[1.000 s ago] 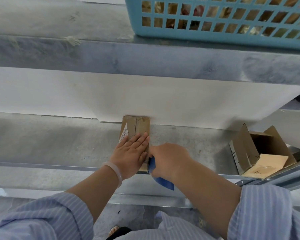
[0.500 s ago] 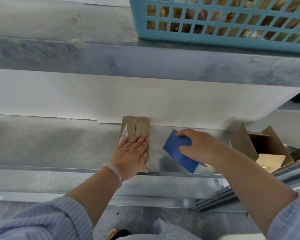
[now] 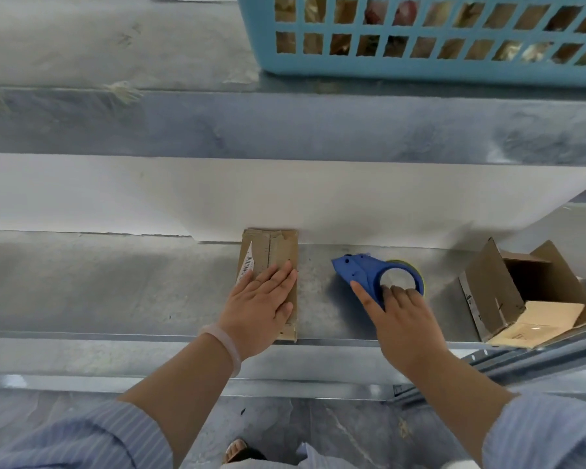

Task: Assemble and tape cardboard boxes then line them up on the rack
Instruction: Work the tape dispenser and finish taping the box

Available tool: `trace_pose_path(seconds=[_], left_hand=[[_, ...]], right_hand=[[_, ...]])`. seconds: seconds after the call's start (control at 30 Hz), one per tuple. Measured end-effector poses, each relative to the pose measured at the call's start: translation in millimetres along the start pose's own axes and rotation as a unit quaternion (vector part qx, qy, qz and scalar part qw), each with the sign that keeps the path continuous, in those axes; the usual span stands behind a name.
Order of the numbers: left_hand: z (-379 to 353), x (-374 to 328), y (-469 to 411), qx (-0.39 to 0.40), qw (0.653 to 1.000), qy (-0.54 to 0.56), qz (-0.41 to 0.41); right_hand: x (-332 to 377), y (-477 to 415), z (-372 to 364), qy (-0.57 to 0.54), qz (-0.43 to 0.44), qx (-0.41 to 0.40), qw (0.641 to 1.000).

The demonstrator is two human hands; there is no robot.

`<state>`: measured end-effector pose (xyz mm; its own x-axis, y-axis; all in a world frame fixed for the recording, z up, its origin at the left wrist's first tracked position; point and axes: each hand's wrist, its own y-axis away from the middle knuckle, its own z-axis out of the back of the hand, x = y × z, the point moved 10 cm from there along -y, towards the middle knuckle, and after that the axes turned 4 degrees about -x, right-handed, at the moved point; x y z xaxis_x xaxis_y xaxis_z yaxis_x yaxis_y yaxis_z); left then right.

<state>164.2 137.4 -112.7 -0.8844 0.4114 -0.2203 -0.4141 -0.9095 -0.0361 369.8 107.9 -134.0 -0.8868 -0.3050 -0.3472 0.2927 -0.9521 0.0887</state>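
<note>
- Cardboard box [image 3: 278, 252], small, brown and closed, is being supported flat by the metal shelf [image 3: 115, 282] of the rack. Its far end is touching the white board [image 3: 285, 198] at the back and its near end is reaching the shelf's front edge.
- A white barcode label [image 3: 247, 265] is being displayed on the box's left side, beside a seam running lengthwise down the top.
- The box is being pressed from above by the left hand [image 3: 261, 306], palm down. Its fingers are being held straight and together, and nothing is being gripped by it.
- A pale bracelet [image 3: 224, 343] is being worn on that wrist.
- A blue tape dispenser [image 3: 359, 272] is being rested on the shelf to the right of the box, apart from it. Its pointed end is being turned toward the box, and a yellow-green tape roll [image 3: 422, 277] is being carried in its ring.
- The dispenser is being held by the right hand [image 3: 406, 323]. The forefinger is being laid straight along its near side, and the other fingers are being curled over the ring's near rim.
- An open box [image 3: 487, 292], flaps raised, is being supported further right on the same shelf, well apart from the dispenser.
- A light-blue basket [image 3: 420, 69] with a grid wall is being carried by the upper shelf [image 3: 285, 130]. Its contents cannot be told.
- Striped blue sleeves [image 3: 65, 441] are being worn on both arms.
</note>
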Motion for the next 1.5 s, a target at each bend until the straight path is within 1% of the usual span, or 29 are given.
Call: trace_pose_path(seconds=[0.1, 0.2, 0.27, 0.37, 0.43, 0.5, 0.53, 0.57, 0.63, 0.67, 0.7, 0.73, 0.8, 0.83, 0.9, 0.93, 0.97, 1.03, 1.07, 1.1, 1.2, 1.27, 1.4, 1.5], left_hand=[[0, 0, 1, 0.001, 1.000, 0.000, 0.001], [2, 3, 0, 0.015, 0.999, 0.025, 0.014], [2, 4, -1, 0.032, 0.998, 0.057, 0.024], [8, 7, -3, 0.033, 0.992, 0.112, 0.040], [15, 10, -2, 0.021, 0.980, 0.189, 0.062], [23, 20, 3, -0.004, 0.944, 0.308, 0.115], [30, 28, 7, -0.036, 0.923, 0.353, 0.149], [38, 39, 13, -0.082, 0.906, 0.373, 0.182], [55, 58, 26, -0.172, 0.886, 0.366, 0.227], [59, 64, 33, -0.203, 0.879, 0.360, 0.237], [57, 69, 39, -0.216, 0.870, 0.363, 0.253], [51, 74, 45, -0.213, 0.860, 0.375, 0.273], [31, 74, 55, -0.170, 0.840, 0.414, 0.307], [20, 69, 57, -0.148, 0.826, 0.452, 0.301], [3, 51, 57, -0.115, 0.782, 0.547, 0.277], [-3, 44, 58, -0.103, 0.759, 0.581, 0.274], [-7, 41, 58, -0.102, 0.747, 0.599, 0.272], [-7, 42, 55, -0.124, 0.747, 0.598, 0.263], [-7, 43, 55, -0.134, 0.747, 0.596, 0.262], [-8, 45, 54, -0.141, 0.744, 0.597, 0.266], [-12, 48, 55, -0.162, 0.739, 0.592, 0.277], [-13, 49, 56, -0.173, 0.734, 0.595, 0.276], [-21, 52, 59, -0.179, 0.715, 0.611, 0.289], [-23, 56, 62, -0.178, 0.720, 0.609, 0.283]], right_hand=[[12, 0, -13, 0.004, -0.019, 0.035, 0.999], [19, -4, -25, -0.024, -0.033, 0.067, 0.997], [22, -4, -30, -0.042, -0.030, 0.078, 0.996], [20, -3, -30, -0.059, -0.037, 0.101, 0.992], [21, 0, -25, -0.066, -0.044, 0.106, 0.991], [20, 5, -9, -0.110, -0.065, 0.073, 0.989], [19, 9, 4, -0.155, -0.081, 0.025, 0.984], [18, 15, 19, -0.212, -0.096, -0.039, 0.972], [16, 32, 41, -0.330, -0.120, -0.156, 0.923], [19, 37, 45, -0.391, -0.130, -0.168, 0.896], [26, 39, 45, -0.453, -0.139, -0.148, 0.868], [39, 37, 41, -0.525, -0.148, -0.099, 0.832], [77, 26, 35, -0.659, -0.151, 0.011, 0.737], [93, 18, 38, -0.705, -0.149, 0.043, 0.692], [120, 3, 44, -0.767, -0.152, 0.081, 0.618], [130, -4, 46, -0.784, -0.159, 0.093, 0.592], [137, -9, 46, -0.797, -0.170, 0.096, 0.572], [139, -19, 45, -0.810, -0.201, 0.065, 0.547], [138, -21, 45, -0.808, -0.217, 0.039, 0.547], [136, -23, 46, -0.800, -0.228, 0.013, 0.555], [131, -24, 45, -0.758, -0.254, -0.046, 0.599], [128, -24, 43, -0.734, -0.261, -0.064, 0.624], [126, -25, 33, -0.723, -0.263, -0.060, 0.635], [122, -23, 28, -0.731, -0.260, -0.055, 0.628]])
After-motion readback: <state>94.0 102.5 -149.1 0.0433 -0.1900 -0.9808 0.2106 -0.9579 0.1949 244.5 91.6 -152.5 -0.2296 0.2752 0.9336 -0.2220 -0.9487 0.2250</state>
